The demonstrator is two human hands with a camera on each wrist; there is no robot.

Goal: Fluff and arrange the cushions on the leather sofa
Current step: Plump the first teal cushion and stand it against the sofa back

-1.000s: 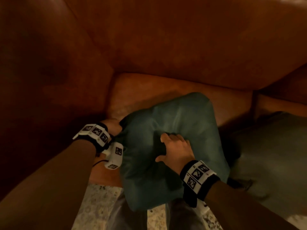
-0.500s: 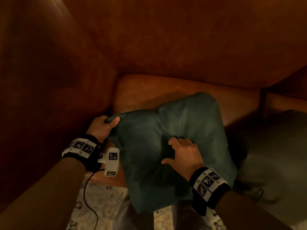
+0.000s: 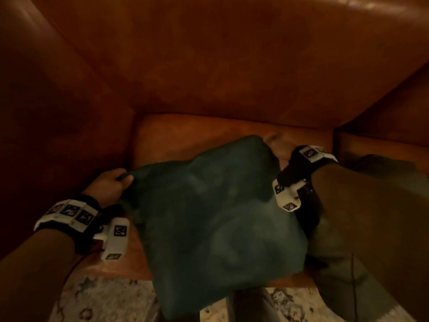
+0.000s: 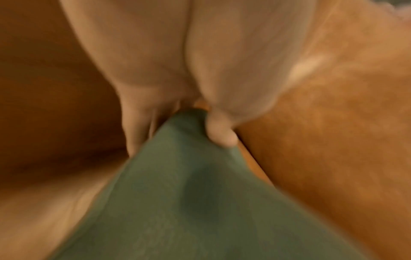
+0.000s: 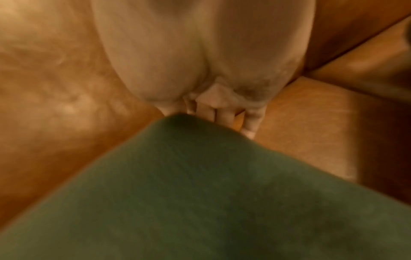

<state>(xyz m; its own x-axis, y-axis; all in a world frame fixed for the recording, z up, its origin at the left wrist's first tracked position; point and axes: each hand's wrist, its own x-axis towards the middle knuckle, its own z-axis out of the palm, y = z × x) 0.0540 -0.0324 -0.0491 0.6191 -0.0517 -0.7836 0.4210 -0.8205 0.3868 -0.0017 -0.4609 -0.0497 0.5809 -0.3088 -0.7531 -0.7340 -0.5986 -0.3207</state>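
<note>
Teal cushion (image 3: 209,205), soft, rumpled corners

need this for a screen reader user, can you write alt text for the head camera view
A person's left hand grips one corner of a dark green cushion on a brown leather sofa, while the right hand reaches behind the cushion's far corner, blurred and mostly hidden. Both wrists wear black bands with white markers, and a patterned rug shows below.

No readable text; only coded square markers on the wristbands (image 3: 69,211).
</note>
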